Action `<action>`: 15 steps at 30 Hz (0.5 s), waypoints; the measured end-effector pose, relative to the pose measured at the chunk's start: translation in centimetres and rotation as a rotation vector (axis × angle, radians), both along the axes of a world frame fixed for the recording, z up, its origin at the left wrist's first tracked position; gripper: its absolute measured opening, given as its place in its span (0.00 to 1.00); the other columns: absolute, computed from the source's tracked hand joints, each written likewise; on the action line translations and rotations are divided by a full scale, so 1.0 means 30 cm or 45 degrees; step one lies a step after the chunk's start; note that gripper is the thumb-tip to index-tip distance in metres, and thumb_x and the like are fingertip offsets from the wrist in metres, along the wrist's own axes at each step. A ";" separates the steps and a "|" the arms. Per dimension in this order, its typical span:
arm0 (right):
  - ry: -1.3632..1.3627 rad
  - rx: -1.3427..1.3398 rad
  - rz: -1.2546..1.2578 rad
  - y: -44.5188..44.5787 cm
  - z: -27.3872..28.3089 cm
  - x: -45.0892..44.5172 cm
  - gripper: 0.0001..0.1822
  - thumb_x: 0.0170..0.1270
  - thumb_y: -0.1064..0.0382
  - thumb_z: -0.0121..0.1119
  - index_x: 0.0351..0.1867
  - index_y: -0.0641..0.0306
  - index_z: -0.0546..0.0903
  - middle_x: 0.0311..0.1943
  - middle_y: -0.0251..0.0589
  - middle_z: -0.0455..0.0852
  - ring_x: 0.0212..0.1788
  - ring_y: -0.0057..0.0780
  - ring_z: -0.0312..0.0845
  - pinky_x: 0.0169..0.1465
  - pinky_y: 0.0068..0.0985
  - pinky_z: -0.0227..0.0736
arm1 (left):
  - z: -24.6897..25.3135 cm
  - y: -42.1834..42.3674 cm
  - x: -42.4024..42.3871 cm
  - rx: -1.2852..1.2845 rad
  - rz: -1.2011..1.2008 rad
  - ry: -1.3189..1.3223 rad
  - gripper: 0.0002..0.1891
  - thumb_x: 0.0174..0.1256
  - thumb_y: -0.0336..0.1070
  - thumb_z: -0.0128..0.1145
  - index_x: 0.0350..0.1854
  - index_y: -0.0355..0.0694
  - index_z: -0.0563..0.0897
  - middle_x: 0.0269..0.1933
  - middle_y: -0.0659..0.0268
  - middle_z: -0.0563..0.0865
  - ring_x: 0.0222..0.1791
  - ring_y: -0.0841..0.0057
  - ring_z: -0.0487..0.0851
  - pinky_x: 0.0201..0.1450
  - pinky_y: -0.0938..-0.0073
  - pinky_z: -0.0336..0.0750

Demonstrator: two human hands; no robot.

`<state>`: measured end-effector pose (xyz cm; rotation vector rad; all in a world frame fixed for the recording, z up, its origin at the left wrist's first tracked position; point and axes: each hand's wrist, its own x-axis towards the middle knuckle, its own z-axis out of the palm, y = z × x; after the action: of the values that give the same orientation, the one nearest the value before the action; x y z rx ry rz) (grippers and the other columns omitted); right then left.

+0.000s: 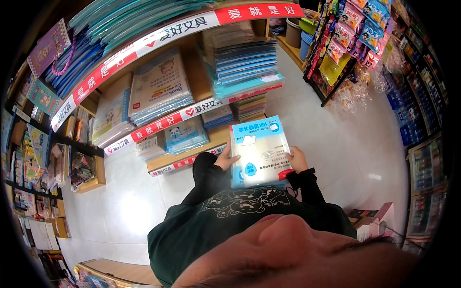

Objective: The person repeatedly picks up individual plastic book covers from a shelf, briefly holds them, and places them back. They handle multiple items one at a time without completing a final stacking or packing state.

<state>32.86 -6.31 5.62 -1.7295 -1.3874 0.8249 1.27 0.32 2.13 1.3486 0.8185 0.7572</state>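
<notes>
A stack of book cover packs [264, 151] in clear plastic, with blue and white print, lies flat in front of my torso. My left hand [225, 159] grips its left edge, the thumb resting on the top pack. On the opposite edge my right hand [298, 159] holds the same stack, thumb on top as well. The fingers under the stack are hidden. Just beyond it are a pile of thin coloured packs [251, 106] and a small pile of blue-edged packs [218, 118] on the low shelf.
A tiered wooden shelf [200, 144] with banner strips runs across ahead and to the left. Its middle tier carries book cover packs [162, 86] and blue folders [248, 64]. A snack rack [335, 72] stands at upper right, and a bench [115, 270] is at lower left.
</notes>
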 end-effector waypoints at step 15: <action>0.404 0.109 -0.128 -0.087 -0.040 0.072 0.12 0.60 0.74 0.51 0.46 0.69 0.70 0.32 0.38 0.80 0.33 0.21 0.76 0.37 0.19 0.71 | 0.012 -0.011 0.016 0.008 0.033 0.074 0.47 0.55 0.23 0.57 0.70 0.46 0.37 0.66 0.62 0.60 0.64 0.71 0.62 0.59 0.74 0.64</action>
<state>35.03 -8.93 4.43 -1.5136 -1.0990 0.9248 1.75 -0.01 2.49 1.3732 0.8816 0.7444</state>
